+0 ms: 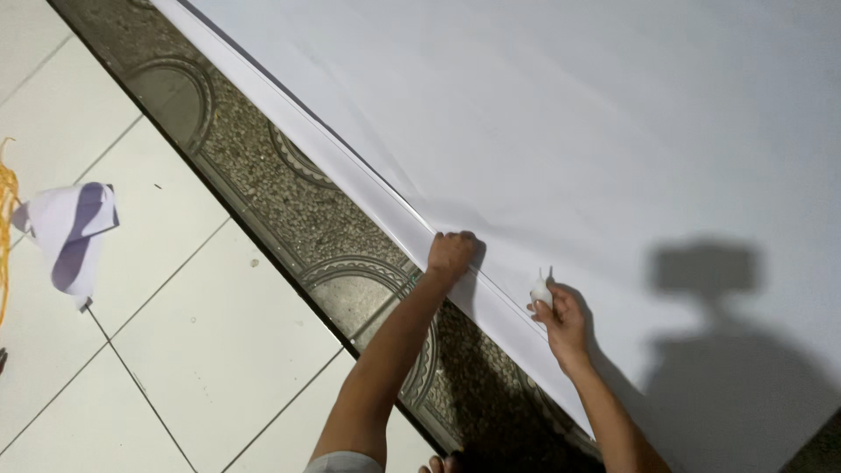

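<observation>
Item: white cloth (569, 114). Large sheet of plain white fabric, smooth and matte, spread flat over the floor and filling the upper right of the view. Its near edge runs diagonally from upper left to lower right and is turned into a long folded hem (350, 171), a narrow doubled strip with a thin crease line along it. The surface shows faint soft wrinkles near the hands; a dark shadow of a head and shoulders falls on the lower right part.

Left hand (451, 252): curled into a fist on the hem, fingers closed and pinching the folded edge of the cloth.

Right hand (562, 317): rests on the cloth just beside the hem, near the left hand but apart from it. Its fingers are closed around a small white object (540, 289), rounded and pale, with a thin point sticking up; its kind cannot be told.

Surroundings: a patterned floor band (289, 210) lies under the hem, dark grey-brown, speckled, with curved scroll ornament, glossy. Beside it are white floor tiles (201, 333), square, smooth, with thin dark grout lines. On the tiles at far left lies a crumpled scrap of white fabric (70, 232), shaded lilac in its folds, next to a strand of orange-yellow thread (7, 228).
</observation>
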